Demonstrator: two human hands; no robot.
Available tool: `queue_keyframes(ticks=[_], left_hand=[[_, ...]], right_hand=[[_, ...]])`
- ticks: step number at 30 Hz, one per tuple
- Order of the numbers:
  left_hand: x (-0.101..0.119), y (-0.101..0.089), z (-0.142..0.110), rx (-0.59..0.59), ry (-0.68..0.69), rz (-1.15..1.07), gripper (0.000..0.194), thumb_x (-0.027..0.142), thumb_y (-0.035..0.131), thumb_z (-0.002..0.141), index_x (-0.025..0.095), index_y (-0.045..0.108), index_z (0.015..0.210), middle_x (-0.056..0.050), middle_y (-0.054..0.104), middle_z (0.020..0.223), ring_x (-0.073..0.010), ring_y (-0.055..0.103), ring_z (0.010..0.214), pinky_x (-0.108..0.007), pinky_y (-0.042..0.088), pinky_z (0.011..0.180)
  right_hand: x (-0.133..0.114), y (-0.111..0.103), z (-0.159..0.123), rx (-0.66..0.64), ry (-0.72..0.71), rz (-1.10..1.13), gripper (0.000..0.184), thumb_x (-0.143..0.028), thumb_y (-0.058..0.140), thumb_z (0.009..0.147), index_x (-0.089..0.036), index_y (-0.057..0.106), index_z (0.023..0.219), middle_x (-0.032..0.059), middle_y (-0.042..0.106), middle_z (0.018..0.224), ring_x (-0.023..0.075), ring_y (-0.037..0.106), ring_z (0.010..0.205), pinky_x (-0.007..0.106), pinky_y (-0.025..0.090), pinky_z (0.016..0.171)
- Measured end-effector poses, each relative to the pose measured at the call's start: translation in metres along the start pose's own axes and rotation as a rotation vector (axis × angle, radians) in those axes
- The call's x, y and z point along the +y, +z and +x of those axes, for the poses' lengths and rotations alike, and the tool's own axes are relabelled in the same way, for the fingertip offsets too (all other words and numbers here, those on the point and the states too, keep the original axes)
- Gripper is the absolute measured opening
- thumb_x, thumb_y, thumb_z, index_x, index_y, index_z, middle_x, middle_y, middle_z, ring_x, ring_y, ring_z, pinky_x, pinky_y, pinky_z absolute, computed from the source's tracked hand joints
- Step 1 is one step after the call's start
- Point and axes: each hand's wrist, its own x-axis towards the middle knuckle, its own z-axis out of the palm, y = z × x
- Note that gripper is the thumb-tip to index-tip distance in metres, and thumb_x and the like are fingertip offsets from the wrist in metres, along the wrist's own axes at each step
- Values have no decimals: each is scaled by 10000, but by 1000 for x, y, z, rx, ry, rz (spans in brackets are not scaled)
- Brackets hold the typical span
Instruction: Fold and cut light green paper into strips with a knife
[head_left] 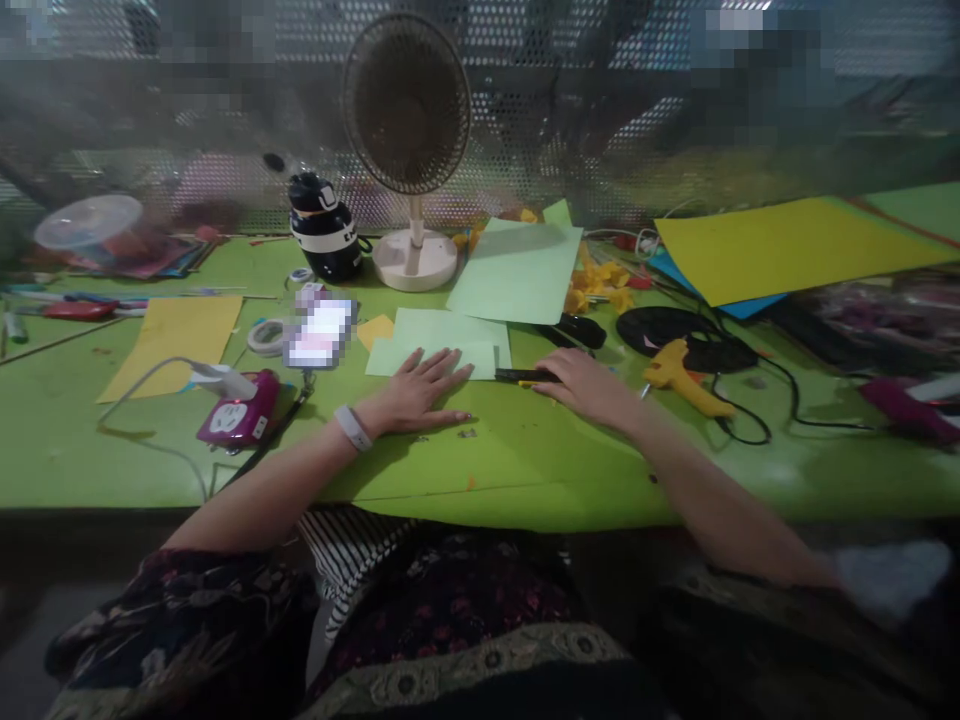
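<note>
My left hand (420, 392) lies flat with its fingers spread, the fingertips resting on pale green paper sheets (431, 332). One smaller sheet seems to overlap another there. At the lower right edge of these sheets is a slim black tool (517, 375); my right hand (589, 385) is closed over its rear end. Its kind cannot be made out, as the fingers cover much of it. A bit of yellow shows beneath it. Just behind my right hand lies another black object (581, 330), partly under a larger pale green sheet (517, 268).
A fan (414, 262) and a black bottle (330, 245) stand at the back. To the left are a phone (321, 335), a tape roll (266, 338) and a purple plug box (244, 410). A yellow glue gun (686, 380) and a yellow sheet (795, 245) lie right.
</note>
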Motion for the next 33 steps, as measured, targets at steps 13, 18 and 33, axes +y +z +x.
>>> queue_keyframes(ticks=[13,18,33], left_hand=[[-4,2,0,2,-1,9,962,881,238,965,291,189,1724,-74,106,1793,-338,115,1655,-566,18,1334],[-4,1,0,-6,-3,21,973,883,207,965,274,185,1724,-85,108,1793,-325,112,1658,-563,21,1334],[4,-1,11,-19,-52,2,945,862,192,981,282,181,1727,-75,107,1793,-358,100,1655,-603,27,1327]], right_hand=[[1,-12,-9,-71,-9,66,386,-372,543,1042,-281,730,1367,135,690,1207,318,616,1124,495,486,1002],[-1,-15,-11,-47,7,118,402,-387,560,1019,-261,741,1355,146,686,1202,327,620,1130,487,499,985],[-5,-17,-10,20,36,95,374,-374,548,1038,-295,731,1354,129,677,1212,320,612,1118,484,496,963]])
